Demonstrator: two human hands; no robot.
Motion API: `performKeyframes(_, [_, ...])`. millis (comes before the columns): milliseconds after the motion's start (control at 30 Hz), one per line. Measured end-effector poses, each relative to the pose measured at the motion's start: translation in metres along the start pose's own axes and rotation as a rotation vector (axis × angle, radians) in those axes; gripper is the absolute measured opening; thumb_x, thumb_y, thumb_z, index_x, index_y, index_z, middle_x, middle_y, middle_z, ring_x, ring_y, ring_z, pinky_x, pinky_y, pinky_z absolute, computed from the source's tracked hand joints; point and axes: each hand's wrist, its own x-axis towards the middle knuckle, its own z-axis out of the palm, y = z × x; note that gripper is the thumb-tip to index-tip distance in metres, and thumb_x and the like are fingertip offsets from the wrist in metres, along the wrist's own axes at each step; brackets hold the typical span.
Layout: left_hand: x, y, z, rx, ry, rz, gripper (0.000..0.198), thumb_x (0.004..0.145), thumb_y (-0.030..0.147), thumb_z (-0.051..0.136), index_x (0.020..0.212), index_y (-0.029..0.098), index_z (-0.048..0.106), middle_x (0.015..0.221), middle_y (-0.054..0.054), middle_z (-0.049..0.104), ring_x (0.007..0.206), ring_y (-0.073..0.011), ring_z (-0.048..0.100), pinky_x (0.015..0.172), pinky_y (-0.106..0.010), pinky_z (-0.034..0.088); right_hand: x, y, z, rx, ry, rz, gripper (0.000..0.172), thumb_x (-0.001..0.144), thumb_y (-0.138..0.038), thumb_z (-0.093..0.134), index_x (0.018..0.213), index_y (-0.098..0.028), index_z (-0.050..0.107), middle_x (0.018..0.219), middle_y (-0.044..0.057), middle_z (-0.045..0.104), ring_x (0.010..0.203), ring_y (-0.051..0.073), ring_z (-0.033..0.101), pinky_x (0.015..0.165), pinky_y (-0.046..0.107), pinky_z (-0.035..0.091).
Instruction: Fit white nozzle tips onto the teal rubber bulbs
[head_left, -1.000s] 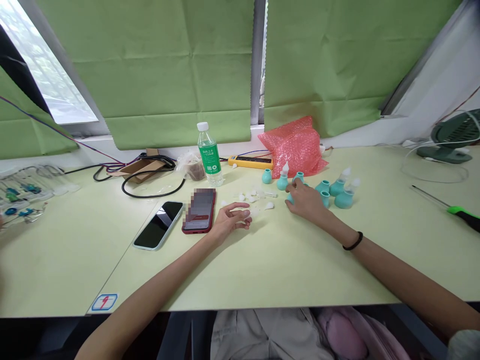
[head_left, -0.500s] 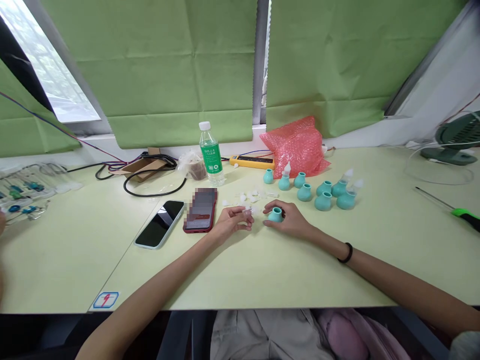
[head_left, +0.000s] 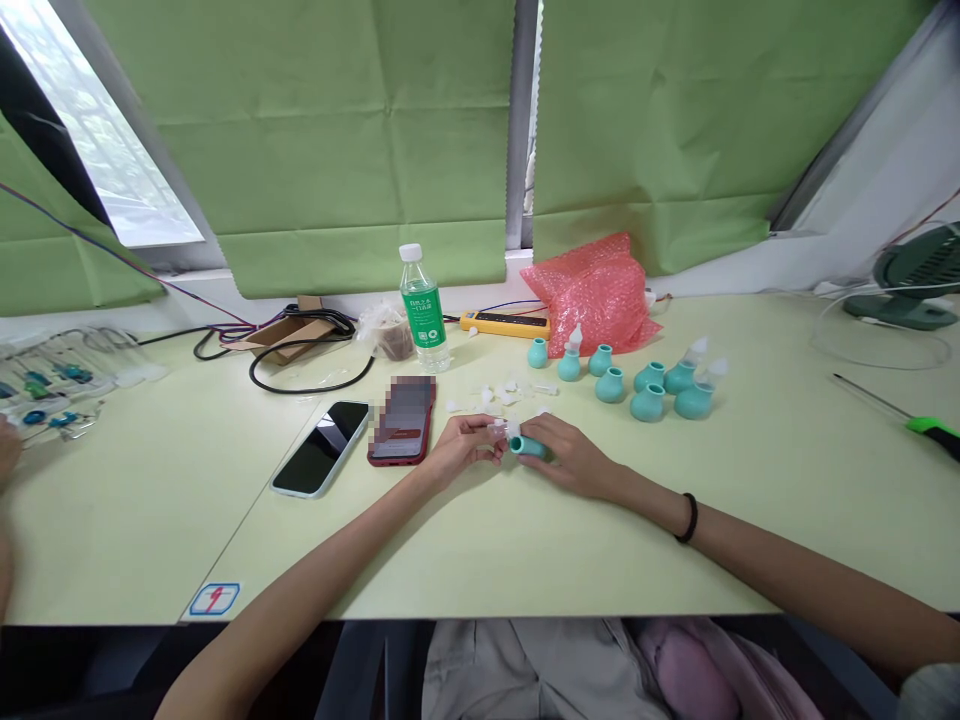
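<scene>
Sideways: teal bulb (head_left: 529, 447) in right hand (head_left: 574, 457), open mouth aimed at left hand (head_left: 466, 442)

Bulb looks light, soft, rubbery, probably squeezable and hard to break. Matte skin, so likely not slippery. Best hold: round belly, neck left clear. From where I stand, right hand is curled round that belly, thumb underneath; left hand pinches a small clear piece (head_left: 497, 430), likely light, stiffer and slicker, best taken by its edges. Bulb sits between the hands, low over the worktop (head_left: 450, 560); can't tell if touching. Tipped over, not upright: long axis runs roughly left to right, neck leftward. Clear piece's axis: too small to tell.
</scene>
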Motion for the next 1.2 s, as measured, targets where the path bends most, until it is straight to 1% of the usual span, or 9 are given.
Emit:
performKeyframes(233, [0.000, 0.001, 0.001, 0.115, 0.017, -0.002, 0.020, 0.064, 0.025, 0.060, 0.075, 0.009, 0.056, 0.056, -0.002, 0.053, 0.049, -0.0085, 0.048, 0.048, -0.022, 0.038, 0.000, -0.006, -0.002, -0.085, 0.060, 0.092, 0.025, 0.076, -0.027, 0.044, 0.100, -0.019, 0.046, 0.088, 0.008, 0.045, 0.076, 0.016, 0.049, 0.066, 0.029, 0.044])
performKeyframes(367, [0.000, 0.000, 0.000, 0.239, 0.019, 0.004, 0.023, 0.065, 0.029, 0.058, 0.074, 0.008, 0.057, 0.054, -0.002, 0.052, 0.047, -0.0079, 0.046, 0.045, -0.021, 0.037, -0.001, -0.005, 0.000, -0.136, 0.039, 0.072, 0.024, 0.075, -0.026, 0.045, 0.097, -0.018, 0.046, 0.091, 0.008, 0.044, 0.071, 0.014, 0.050, 0.059, 0.026, 0.043])
performKeyframes(600, [-0.002, -0.004, 0.007, 0.400, -0.037, 0.064, 0.027, 0.067, 0.034, 0.055, 0.073, 0.008, 0.058, 0.058, -0.004, 0.053, 0.049, -0.0085, 0.046, 0.048, -0.022, 0.040, -0.005, 0.001, 0.005, -0.297, 0.089, 0.017, 0.014, 0.069, -0.015, 0.046, 0.082, -0.016, 0.050, 0.080, 0.006, 0.050, 0.064, 0.014, 0.050, 0.051, 0.024, 0.039])
performKeyframes(733, [-0.004, -0.006, 0.012, 0.455, -0.017, 0.138, 0.028, 0.067, 0.036, 0.053, 0.076, 0.009, 0.059, 0.060, -0.003, 0.053, 0.050, -0.0085, 0.045, 0.049, -0.022, 0.040, -0.002, -0.004, 0.007, -0.095, 0.121, 0.122, 0.011, 0.065, -0.013, 0.048, 0.075, -0.017, 0.050, 0.072, 0.003, 0.052, 0.063, 0.013, 0.049, 0.054, 0.023, 0.039])
performKeyframes(800, [-0.006, -0.006, 0.014, 0.484, 0.007, 0.173, 0.028, 0.067, 0.036, 0.053, 0.075, 0.010, 0.059, 0.060, -0.003, 0.052, 0.050, -0.0085, 0.045, 0.049, -0.021, 0.040, 0.000, -0.008, 0.008, 0.044, 0.140, 0.220, 0.007, 0.064, -0.017, 0.050, 0.071, -0.017, 0.050, 0.068, 0.002, 0.052, 0.062, 0.013, 0.049, 0.056, 0.024, 0.039])
performKeyframes(867, [-0.007, -0.006, 0.016, 0.546, 0.025, 0.200, 0.026, 0.068, 0.036, 0.052, 0.073, 0.011, 0.059, 0.060, -0.002, 0.051, 0.051, -0.0087, 0.044, 0.049, -0.020, 0.040, 0.002, -0.010, 0.007, 0.172, 0.108, 0.334, 0.007, 0.063, -0.020, 0.052, 0.069, -0.018, 0.050, 0.065, 0.000, 0.053, 0.060, 0.012, 0.049, 0.055, 0.024, 0.039])
performKeyframes(1000, [-0.010, -0.004, 0.018, 0.690, 0.033, 0.254, 0.024, 0.070, 0.032, 0.049, 0.074, 0.012, 0.060, 0.063, -0.003, 0.053, 0.056, -0.0096, 0.044, 0.050, -0.019, 0.039, 0.008, -0.013, 0.002, 0.403, -0.035, 0.481, 0.011, 0.056, -0.021, 0.057, 0.065, -0.016, 0.052, 0.061, -0.002, 0.051, 0.058, 0.011, 0.047, 0.051, 0.021, 0.038])
performKeyframes(1067, [-0.012, -0.002, 0.018, 0.742, 0.011, 0.289, 0.023, 0.071, 0.031, 0.048, 0.076, 0.012, 0.061, 0.066, -0.003, 0.055, 0.059, -0.0104, 0.046, 0.051, -0.019, 0.039, 0.009, -0.013, -0.002, 0.506, -0.115, 0.553, 0.015, 0.053, -0.023, 0.060, 0.063, -0.016, 0.051, 0.055, -0.003, 0.048, 0.051, 0.008, 0.045, 0.044, 0.019, 0.036])
performKeyframes(1200, [-0.013, 0.002, 0.017, 0.769, -0.025, 0.309, 0.025, 0.071, 0.030, 0.049, 0.082, 0.013, 0.062, 0.073, -0.005, 0.058, 0.064, -0.0123, 0.049, 0.054, -0.019, 0.039, 0.009, -0.012, -0.007, 0.730, -0.333, 0.721, 0.024, 0.054, -0.030, 0.062, 0.068, -0.017, 0.048, 0.042, -0.008, 0.037, 0.034, 0.005, 0.034, 0.028, 0.016, 0.025])
